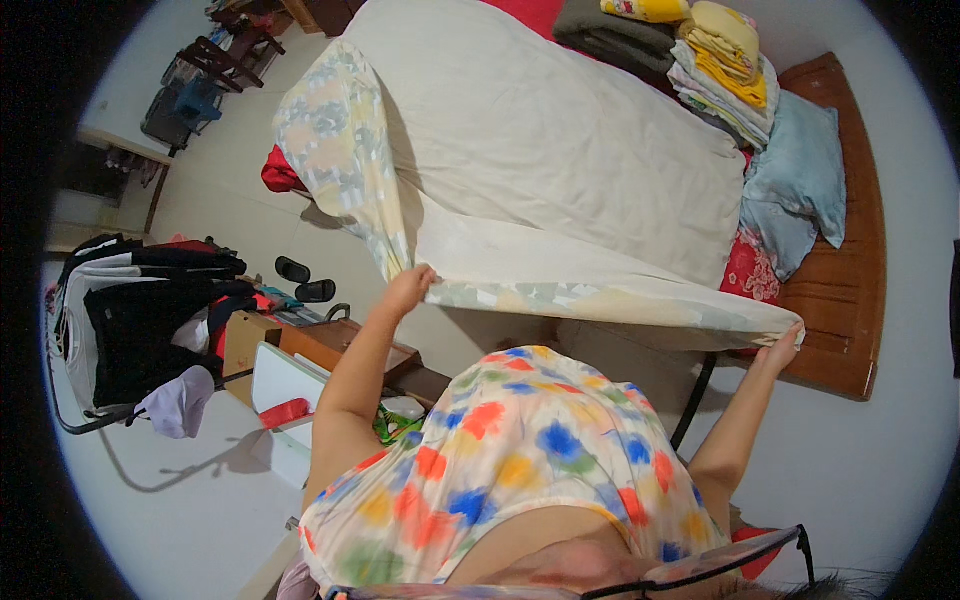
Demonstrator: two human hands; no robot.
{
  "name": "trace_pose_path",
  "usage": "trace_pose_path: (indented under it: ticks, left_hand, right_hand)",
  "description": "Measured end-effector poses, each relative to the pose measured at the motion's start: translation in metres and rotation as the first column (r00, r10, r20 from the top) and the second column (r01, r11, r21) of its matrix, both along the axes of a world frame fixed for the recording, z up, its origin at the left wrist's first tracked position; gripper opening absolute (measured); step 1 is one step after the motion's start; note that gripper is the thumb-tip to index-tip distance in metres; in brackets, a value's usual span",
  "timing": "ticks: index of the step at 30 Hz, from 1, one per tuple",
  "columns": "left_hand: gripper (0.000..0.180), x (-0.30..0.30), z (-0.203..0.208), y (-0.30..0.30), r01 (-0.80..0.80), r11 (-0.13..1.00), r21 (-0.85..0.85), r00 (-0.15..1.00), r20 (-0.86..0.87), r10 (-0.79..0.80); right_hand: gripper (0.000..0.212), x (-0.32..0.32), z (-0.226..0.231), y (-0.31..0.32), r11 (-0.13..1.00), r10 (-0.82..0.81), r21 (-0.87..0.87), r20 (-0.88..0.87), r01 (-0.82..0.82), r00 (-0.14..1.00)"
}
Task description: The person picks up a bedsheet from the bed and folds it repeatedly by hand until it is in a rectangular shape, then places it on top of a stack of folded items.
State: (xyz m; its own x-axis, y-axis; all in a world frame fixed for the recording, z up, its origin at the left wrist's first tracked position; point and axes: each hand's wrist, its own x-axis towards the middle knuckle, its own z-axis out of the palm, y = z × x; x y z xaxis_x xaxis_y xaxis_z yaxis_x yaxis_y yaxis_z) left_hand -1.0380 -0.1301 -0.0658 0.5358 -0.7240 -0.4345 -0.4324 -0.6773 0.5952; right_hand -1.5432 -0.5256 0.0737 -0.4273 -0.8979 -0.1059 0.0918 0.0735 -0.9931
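Note:
A large cream quilt (560, 130) is spread over the bed, its surface lightly wrinkled. Along its left end and near edge, fabric with a pale yellow and grey-green pattern (335, 130) shows. My left hand (410, 288) is closed on the near edge towards the left, fingers wrapped round bunched cloth. At the near right corner, beside the headboard, my right hand (783, 348) grips the same quilt. Between my two hands the edge is lifted and stretched nearly straight, hanging in front of me. What lies inside the folds is hidden.
Blue pillows (795, 170) lean by the wooden headboard (840, 330), next to folded bedding (725, 60). Red patterned sheet (745, 270) shows under the quilt. To the left stand a clothes rack (130, 330), a brown cabinet (345, 345) and black slippers (305, 280) on the floor.

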Motion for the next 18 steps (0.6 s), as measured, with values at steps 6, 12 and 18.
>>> trace_pose_path:
  ticks: [6,12,18]
  left_hand:
    - [0.062,-0.017,-0.078,-0.006,0.160,0.974,0.161,0.987,-0.045,-0.155]
    - [0.055,-0.039,-0.106,-0.042,0.284,0.958,-0.029,0.878,0.408,-0.248]
    - [0.040,-0.020,-0.120,-0.051,0.392,0.918,-0.061,0.819,0.478,-0.317]
  right_hand:
    - [0.044,0.007,0.019,0.012,0.991,0.084,-0.106,0.013,-0.082,0.996]
    - [0.048,0.005,0.072,0.037,0.989,0.030,-0.145,-0.007,-0.031,1.000]
    - [0.051,0.019,0.100,0.053,0.976,0.084,-0.199,-0.009,-0.084,0.996]
